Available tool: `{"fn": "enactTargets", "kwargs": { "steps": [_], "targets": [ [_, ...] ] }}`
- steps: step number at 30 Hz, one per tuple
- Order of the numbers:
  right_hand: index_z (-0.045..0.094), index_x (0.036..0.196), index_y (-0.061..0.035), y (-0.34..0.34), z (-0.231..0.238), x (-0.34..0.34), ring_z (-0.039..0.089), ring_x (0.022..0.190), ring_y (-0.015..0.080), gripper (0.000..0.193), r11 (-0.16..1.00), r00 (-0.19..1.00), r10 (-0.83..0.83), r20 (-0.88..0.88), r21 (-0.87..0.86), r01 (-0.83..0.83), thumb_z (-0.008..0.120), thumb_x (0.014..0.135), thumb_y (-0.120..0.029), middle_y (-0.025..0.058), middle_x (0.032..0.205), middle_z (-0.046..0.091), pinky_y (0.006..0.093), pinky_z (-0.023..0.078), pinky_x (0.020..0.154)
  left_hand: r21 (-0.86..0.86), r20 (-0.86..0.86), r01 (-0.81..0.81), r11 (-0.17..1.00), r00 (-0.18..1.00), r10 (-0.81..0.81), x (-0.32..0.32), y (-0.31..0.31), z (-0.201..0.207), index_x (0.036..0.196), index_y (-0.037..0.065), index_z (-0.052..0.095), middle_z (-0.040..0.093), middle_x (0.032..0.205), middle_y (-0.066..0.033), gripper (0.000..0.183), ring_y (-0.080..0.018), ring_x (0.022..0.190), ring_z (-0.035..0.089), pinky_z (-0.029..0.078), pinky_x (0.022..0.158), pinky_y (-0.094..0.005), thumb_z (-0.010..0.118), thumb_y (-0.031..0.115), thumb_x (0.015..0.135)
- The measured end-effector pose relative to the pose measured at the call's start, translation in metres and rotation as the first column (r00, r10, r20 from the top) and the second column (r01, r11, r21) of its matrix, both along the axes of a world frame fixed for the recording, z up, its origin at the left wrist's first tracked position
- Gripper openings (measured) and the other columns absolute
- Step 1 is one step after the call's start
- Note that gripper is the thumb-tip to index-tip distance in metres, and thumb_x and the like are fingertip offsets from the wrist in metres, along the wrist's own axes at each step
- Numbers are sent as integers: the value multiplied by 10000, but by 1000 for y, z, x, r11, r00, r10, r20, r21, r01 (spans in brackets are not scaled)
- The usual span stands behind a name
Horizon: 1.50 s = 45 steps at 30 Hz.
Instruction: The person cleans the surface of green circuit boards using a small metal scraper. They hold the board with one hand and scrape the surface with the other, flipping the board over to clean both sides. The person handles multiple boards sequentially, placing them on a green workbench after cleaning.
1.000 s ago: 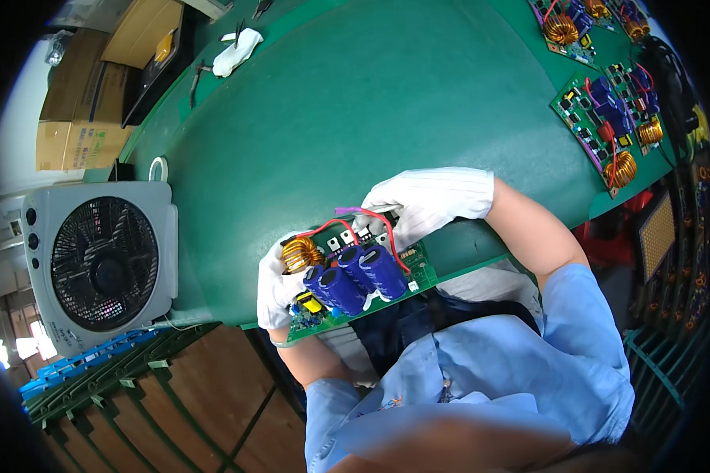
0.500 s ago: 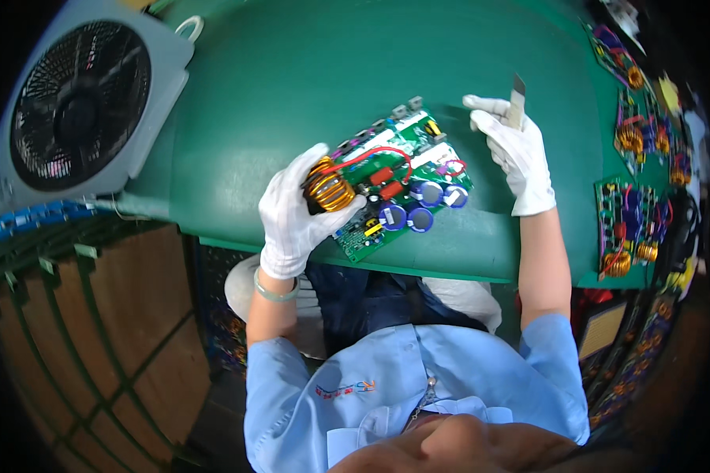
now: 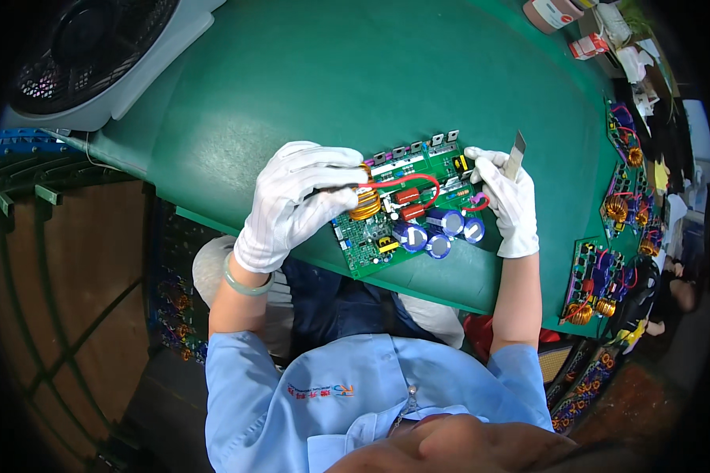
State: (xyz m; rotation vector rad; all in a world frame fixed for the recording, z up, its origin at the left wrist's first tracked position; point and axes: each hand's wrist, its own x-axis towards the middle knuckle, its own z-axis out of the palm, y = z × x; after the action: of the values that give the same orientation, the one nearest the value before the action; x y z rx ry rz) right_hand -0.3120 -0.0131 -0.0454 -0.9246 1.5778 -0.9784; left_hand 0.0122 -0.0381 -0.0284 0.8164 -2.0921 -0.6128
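Note:
A green circuit board (image 3: 410, 197) lies slanted on the table before me, bearing blue capacitors, red block parts and a red wire loop. My left hand (image 3: 292, 205), in a white glove, has its fingers and thumb closed around the copper-wound coil (image 3: 365, 206) at the board's left side. At the right edge is my gloved right hand (image 3: 510, 206), its thumb and forefinger close against the board. A flat metal knife blade (image 3: 516, 156) is held in that same hand, its slanted tip pointing up and away. The glove hides the blade's lower end.
The green tabletop (image 3: 355, 79) spreads out beyond the board. A grey box fan (image 3: 118, 71) stands at the far left. Several similar boards (image 3: 599, 284) line the right edge. At the far right are a jar (image 3: 551, 14) and a red-and-white box (image 3: 588, 46).
My right hand has come to the board's right edge, still with the blade. The left hand has shifted its hold on the coil. The whole view has turned and moved right.

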Motion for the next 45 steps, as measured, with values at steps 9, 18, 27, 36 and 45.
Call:
{"fn": "enactTargets", "kwargs": {
  "steps": [9, 18, 27, 36, 45],
  "targets": [
    [677, 1158, 49, 3, 6, 2, 456, 606, 10, 386, 999, 999, 46, 17, -11, -46, 734, 912, -243, 7, 820, 659, 161, 304, 534, 99, -117, 174, 980, 980, -162, 3, -9, -13, 954, 79, 763, 715, 1107, -134, 345, -306, 1015, 650, 483, 932, -416, 624, 395, 937],
    [679, 1089, 49, 14, 0, -38, 609, 760, 107, 286, 934, 915, 358, 186, -54, -354, 766, 851, -82, 158, 1073, 716, 249, 475, 665, 124, -75, 176, 977, 983, -168, 3, -10, -9, 962, 83, 777, 715, 1113, -118, 264, -289, 1008, 650, 483, 938, -408, 638, 302, 913],
    [730, 1057, -13, 23, 22, -41, 527, 737, 58, 397, 875, 875, 483, -32, 66, -480, 869, 685, -35, 42, 1045, 716, 211, 400, 632, 114, -74, 201, 973, 978, -194, 6, -11, -13, 972, 63, 775, 714, 1121, -123, 278, -299, 1007, 657, 495, 920, -409, 633, 296, 916],
    [726, 1084, -17, 23, 9, -37, 499, 759, 51, 494, 856, 854, 512, -97, -28, -516, 903, 624, -57, 9, 1006, 703, 209, 380, 657, 83, -101, 205, 975, 975, -196, 6, -8, -14, 1001, 58, 759, 690, 1130, -122, 231, -309, 992, 626, 496, 898, -406, 638, 211, 878],
    [705, 1103, -1, 17, 5, -41, 462, 741, 35, 561, 861, 862, 503, -63, 115, -495, 909, 581, -18, 14, 1052, 711, 210, 431, 699, 42, -38, 223, 974, 974, -222, 2, -1, -15, 1128, 60, 658, 629, 1191, -137, 347, -349, 1056, 598, 477, 937, -435, 743, 183, 815]
  ]
}}
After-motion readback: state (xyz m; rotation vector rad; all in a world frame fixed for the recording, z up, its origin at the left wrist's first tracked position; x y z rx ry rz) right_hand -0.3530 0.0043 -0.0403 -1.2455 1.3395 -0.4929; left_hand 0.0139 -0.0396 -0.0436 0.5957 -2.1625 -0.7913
